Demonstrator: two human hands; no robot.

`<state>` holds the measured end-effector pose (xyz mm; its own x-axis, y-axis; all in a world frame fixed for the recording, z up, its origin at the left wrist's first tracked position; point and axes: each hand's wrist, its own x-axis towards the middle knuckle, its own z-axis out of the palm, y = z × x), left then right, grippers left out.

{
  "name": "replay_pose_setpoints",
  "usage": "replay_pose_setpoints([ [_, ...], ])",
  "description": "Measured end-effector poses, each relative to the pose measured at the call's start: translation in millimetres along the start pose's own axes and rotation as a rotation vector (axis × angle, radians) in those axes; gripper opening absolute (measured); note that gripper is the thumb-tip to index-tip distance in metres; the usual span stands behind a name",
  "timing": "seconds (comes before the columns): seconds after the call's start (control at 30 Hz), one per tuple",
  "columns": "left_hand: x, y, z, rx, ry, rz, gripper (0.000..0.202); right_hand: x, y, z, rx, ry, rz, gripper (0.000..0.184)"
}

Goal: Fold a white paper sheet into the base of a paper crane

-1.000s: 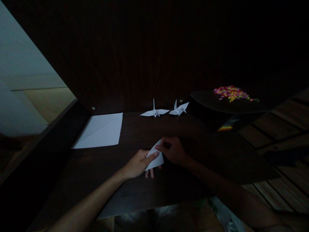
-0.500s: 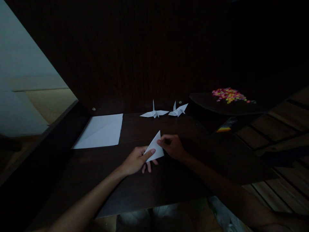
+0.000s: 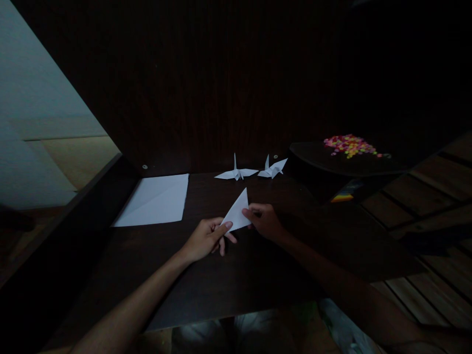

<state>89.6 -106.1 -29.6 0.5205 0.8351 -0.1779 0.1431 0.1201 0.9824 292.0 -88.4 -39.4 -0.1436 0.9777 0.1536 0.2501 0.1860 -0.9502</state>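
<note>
1. The left hand point(image 3: 204, 238) pinches the lower left corner of the triangle point(image 3: 237, 214), a folded white paper, between thumb and forefinger. Its other fingers curl beneath the paper.
2. The right hand point(image 3: 266, 222) pinches the triangle's right edge, thumb on the near face. The fingers behind the paper are too dark to make out.
3. The triangle sits between the two grips, over the desk point(image 3: 258, 275), with its sharp tip pointing up and away from the person. Whether its lower edge touches the desk cannot be told.
4. Beyond the grip, at the back of the desk, the left crane point(image 3: 236, 172) stands almost straight past the tip. The right crane point(image 3: 273, 168) stands just beside it, apart from it.
5. Left of the grip and farther back, a white sheet point(image 3: 155, 199) lies flat on the desk with a diagonal crease, well apart from the left hand.
6. Right of the grip and farther back, well apart, a heap of coloured beads point(image 3: 350, 145) lies on a dark raised surface.
</note>
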Motion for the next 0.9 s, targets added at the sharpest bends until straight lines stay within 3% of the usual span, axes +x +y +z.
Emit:
replay_pose_setpoints([
  [0.13, 1.1, 1.1, -5.1, 0.017, 0.071, 0.018, 0.047, 2.7, 1.8, -3.3, -0.017, 0.044, -0.016, 0.043],
  [0.33, 4.0, 0.2, -7.7, 0.022, 0.13, 0.041, 0.049, 0.7, 0.0, 0.7, -0.023, -0.023, -0.017, 0.047],
  [0.53, 4.0, 0.0, -5.5, 0.014, 0.11, 0.041, 0.045, 2.1, -1.7, -4.6, -0.022, -0.029, -0.053, 0.049],
  [0.7, 3.5, 0.2, -7.4, -0.012, 0.089, 0.041, 0.046, 1.7, -5.4, -6.3, 0.097, -0.053, 0.047, 0.047],
  [0.9, 4.7, -1.5, -9.4, -0.069, 0.007, 0.027, 0.047, 2.4, -9.1, -7.3, 0.19, 0.033, 0.1, 0.046],
])
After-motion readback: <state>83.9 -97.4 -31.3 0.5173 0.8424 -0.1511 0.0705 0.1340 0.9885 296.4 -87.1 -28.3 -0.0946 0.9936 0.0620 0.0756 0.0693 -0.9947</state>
